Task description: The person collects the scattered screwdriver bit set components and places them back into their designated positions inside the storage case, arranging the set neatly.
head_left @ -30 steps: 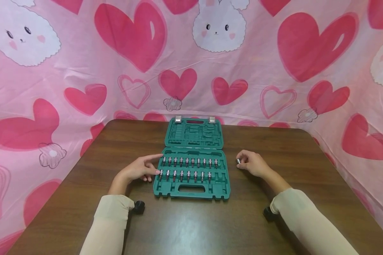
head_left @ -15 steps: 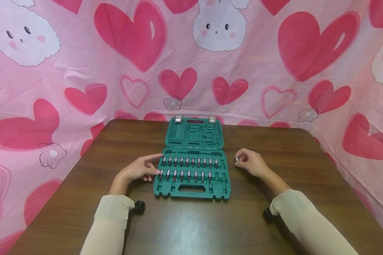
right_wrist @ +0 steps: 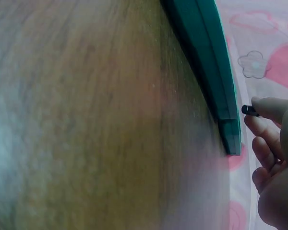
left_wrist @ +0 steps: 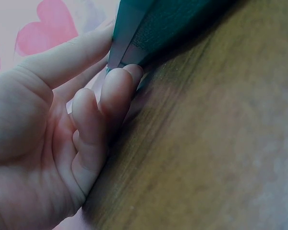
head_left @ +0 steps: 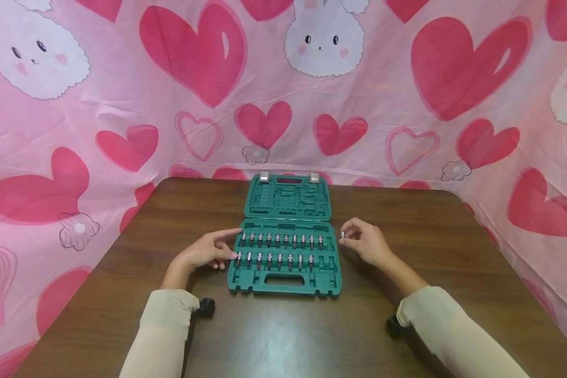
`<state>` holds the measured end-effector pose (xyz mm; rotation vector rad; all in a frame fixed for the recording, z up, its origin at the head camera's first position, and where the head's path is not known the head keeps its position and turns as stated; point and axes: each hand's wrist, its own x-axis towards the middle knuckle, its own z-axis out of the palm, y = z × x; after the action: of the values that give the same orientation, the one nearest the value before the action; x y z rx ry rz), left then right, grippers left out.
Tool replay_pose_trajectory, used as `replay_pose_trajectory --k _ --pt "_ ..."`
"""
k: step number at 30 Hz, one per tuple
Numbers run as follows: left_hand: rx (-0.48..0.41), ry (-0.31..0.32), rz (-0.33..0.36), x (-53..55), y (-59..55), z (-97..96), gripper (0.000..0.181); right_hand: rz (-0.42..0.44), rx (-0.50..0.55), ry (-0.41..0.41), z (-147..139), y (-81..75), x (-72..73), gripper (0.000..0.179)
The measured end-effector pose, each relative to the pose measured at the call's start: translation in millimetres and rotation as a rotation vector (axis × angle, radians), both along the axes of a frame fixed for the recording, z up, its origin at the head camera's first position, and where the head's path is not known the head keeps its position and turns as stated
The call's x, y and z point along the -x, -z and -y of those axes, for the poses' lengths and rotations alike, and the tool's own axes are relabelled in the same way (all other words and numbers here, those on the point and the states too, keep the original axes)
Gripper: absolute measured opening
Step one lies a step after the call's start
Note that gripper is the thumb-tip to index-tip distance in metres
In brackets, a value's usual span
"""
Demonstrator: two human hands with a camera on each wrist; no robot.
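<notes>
A green moulded tool case (head_left: 283, 289) lies unfolded on the table, its lid (head_left: 288, 197) laid back. Two rows of silver bit sockets stand in its near half; bare slots (head_left: 328, 262) show at the right ends. My right hand (head_left: 370, 245) pinches a small bit socket (head_left: 343, 234) between thumb and index finger, just right of the case. In the right wrist view the bit socket's dark end (right_wrist: 249, 110) pokes out past the fingertips. My left hand (head_left: 203, 251) rests against the case's left side, index finger extended to the upper corner and thumb at the rim.
The brown wooden table (head_left: 283, 341) extends around the case on all sides. A pink cloth (head_left: 283, 89) with hearts and rabbits hangs behind it and at both sides. Black wrist cameras (head_left: 206, 307) sit at both sleeve cuffs.
My right hand has moved left toward the case with the bit socket, which now points more upright. The left hand and the case have stayed in place.
</notes>
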<state>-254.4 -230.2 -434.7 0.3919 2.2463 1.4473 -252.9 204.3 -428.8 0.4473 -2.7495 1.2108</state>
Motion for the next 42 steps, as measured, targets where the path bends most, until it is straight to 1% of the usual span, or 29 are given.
replay_pose_trajectory --k 9,16,21,25,35,38,42 --pt "0.004 -0.005 -0.002 -0.7 -0.2 0.4 0.072 0.007 0.042 -0.013 9 0.4 -4.6 0.019" --pt "0.006 -0.009 0.011 1.4 2.8 0.6 0.07 0.026 0.063 -0.013 19 2.4 -9.0 0.018" --pt "0.001 -0.003 0.011 2.8 3.5 0.7 0.069 0.044 0.066 -0.035 24 4.2 -12.2 0.017" --pt "0.004 -0.01 0.008 2.0 3.0 0.4 0.07 0.035 0.079 -0.052 28 4.4 -13.2 0.017" --pt "0.009 -0.003 -0.007 3.2 3.9 1.2 0.071 0.026 0.078 -0.078 37 4.6 -15.4 0.018" --pt "0.013 -0.002 -0.01 3.7 4.7 1.4 0.071 0.032 0.067 -0.088 40 5.8 -15.6 0.017" --pt "0.011 -0.003 -0.009 3.6 5.0 1.9 0.071 0.031 0.032 -0.082 43 6.0 -15.7 0.017"
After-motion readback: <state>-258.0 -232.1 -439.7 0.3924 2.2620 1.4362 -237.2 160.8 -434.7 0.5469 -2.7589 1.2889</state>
